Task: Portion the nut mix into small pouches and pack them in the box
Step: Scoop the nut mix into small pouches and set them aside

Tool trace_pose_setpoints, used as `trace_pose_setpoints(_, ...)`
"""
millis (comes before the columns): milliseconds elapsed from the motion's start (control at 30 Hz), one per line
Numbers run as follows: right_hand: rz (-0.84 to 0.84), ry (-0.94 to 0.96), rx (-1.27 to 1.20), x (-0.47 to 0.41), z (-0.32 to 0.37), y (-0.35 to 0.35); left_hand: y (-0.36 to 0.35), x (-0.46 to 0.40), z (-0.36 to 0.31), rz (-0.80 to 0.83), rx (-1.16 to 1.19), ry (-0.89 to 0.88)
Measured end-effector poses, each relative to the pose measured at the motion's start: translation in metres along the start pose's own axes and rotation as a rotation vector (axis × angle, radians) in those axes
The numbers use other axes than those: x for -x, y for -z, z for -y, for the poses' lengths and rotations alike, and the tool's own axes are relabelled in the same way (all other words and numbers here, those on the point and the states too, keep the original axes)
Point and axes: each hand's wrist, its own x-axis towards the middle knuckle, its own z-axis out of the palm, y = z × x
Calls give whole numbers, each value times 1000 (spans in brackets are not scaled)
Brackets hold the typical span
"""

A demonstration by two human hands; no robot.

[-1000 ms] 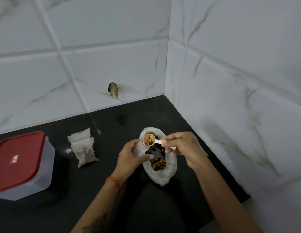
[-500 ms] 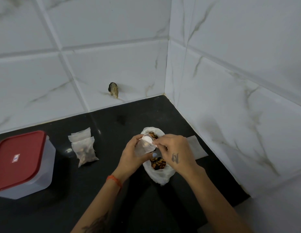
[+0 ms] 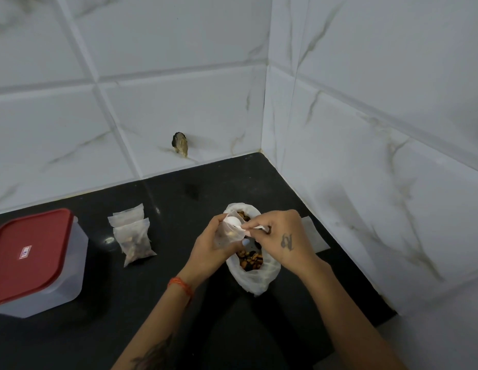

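Scoop [image 3: 232,222] now tipped in pouch [image 3: 228,236]; L hand [image 3: 210,249] grips pouch, R hand [image 3: 282,239] scoop.

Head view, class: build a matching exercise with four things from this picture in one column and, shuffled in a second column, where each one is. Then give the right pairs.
Things
1. red-lidded box
2. filled pouches
3. big bag of nut mix
4. white scoop

Places
A. tipped into the small pouch held by the left hand
B. far left of the black counter, lid on
C. under both hands, mouth open
D. lying between the box and the hands

Pairs: 1-B, 2-D, 3-C, 4-A
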Motion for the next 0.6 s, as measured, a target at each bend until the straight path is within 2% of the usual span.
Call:
trace_pose_setpoints(100, -27, -27, -106, -2, -2, 6, 3, 0, -1, -26, -3, -41)
trace_pose_setpoints(400, -20, 41, 0, -5, 2, 6, 3, -1, -1, 26, 48, -7)
trace_pose_setpoints(600, 10, 9, -136, -6, 0, 13, 4, 2, -3, -22, 94, -40)
